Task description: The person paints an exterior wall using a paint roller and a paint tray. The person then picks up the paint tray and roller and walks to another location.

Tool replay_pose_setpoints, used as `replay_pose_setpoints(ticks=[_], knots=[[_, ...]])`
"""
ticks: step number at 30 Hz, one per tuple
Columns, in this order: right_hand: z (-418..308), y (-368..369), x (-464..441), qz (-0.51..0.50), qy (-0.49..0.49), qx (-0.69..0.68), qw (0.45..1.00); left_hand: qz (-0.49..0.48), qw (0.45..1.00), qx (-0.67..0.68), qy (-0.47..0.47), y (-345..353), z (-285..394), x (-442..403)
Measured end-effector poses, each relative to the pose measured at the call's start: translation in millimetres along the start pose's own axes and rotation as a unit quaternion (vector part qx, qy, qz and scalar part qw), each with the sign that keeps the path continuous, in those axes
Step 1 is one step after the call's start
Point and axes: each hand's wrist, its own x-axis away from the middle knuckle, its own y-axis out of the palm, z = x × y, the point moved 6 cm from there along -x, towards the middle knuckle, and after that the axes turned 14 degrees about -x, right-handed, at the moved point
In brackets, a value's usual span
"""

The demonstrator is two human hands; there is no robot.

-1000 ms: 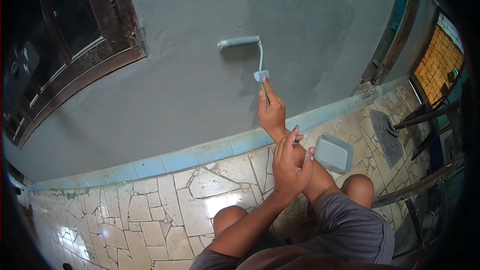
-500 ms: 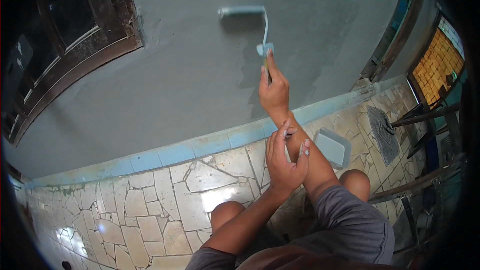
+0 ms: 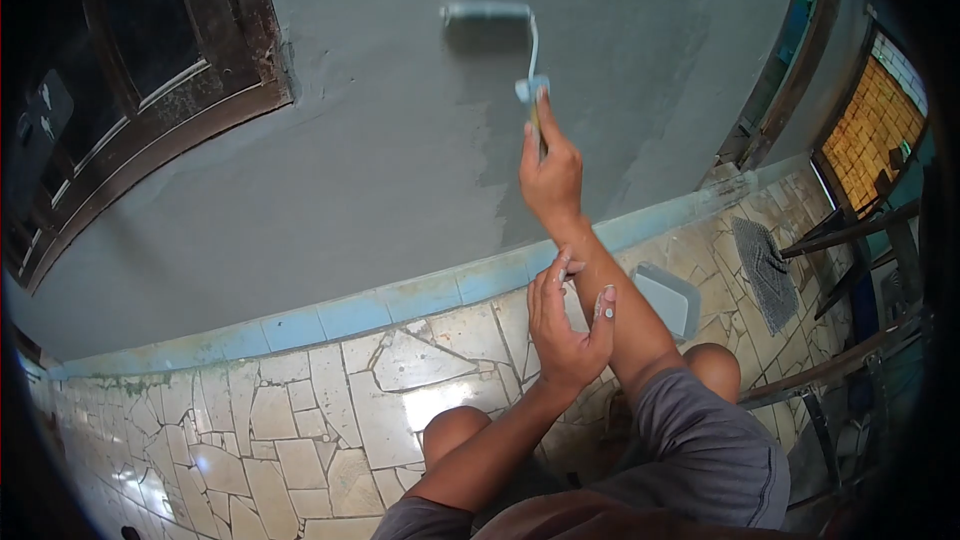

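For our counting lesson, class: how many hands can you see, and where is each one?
2. The right hand holds the paint roller by its handle; the left hand is beside the right forearm. No others show.

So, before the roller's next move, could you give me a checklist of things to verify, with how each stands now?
1. Roller in hand: ok; the right hand grips it.
2. Left hand free: ok; it looks empty, with pale smears on it.
3. Grey tray nearby: ok; it stands on the floor, probably within reach.
4. Enough paint in it: cannot tell; the right forearm hides part of it.
5. Wall evenly toned: not ok; a darker patch lies right of the lighter area.
6. Roller pressed to the wall: cannot tell from this view.
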Motion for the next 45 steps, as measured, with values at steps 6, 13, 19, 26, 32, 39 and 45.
replay_pose_setpoints(ticks=[6, 13, 19, 26, 32, 39, 45], knots=[[-45, -8, -102, 0.005, 0.016, 0.033, 0.999, 0.015, 1.000, 0.011, -0.006, -2, 0, -1], [-14, -9, -47, 0.015, -0.064, 0.030, 0.997, 0.021, 1.000, 0.001, -0.007, -5, -1, -1], [-17, -11, -44, -0.018, 0.001, 0.019, 1.000, 0.027, 1.000, -0.001, -0.008, -3, -1, 1], [-69, -15, -163, 0.027, -0.060, 0.040, 0.997, 0.028, 0.999, -0.005, -0.016, 1, -4, 0], [-89, -23, -185, 0.009, -0.024, 0.036, 0.999, 0.038, 0.999, -0.013, -0.019, -4, -3, -3], [-55, -22, -113, -0.030, 0.027, 0.031, 0.999, 0.050, 0.999, -0.004, -0.019, -7, -1, -3], [-83, -24, -189, 0.001, -0.044, 0.045, 0.998, 0.041, 0.999, -0.002, -0.014, -2, -1, 2]])
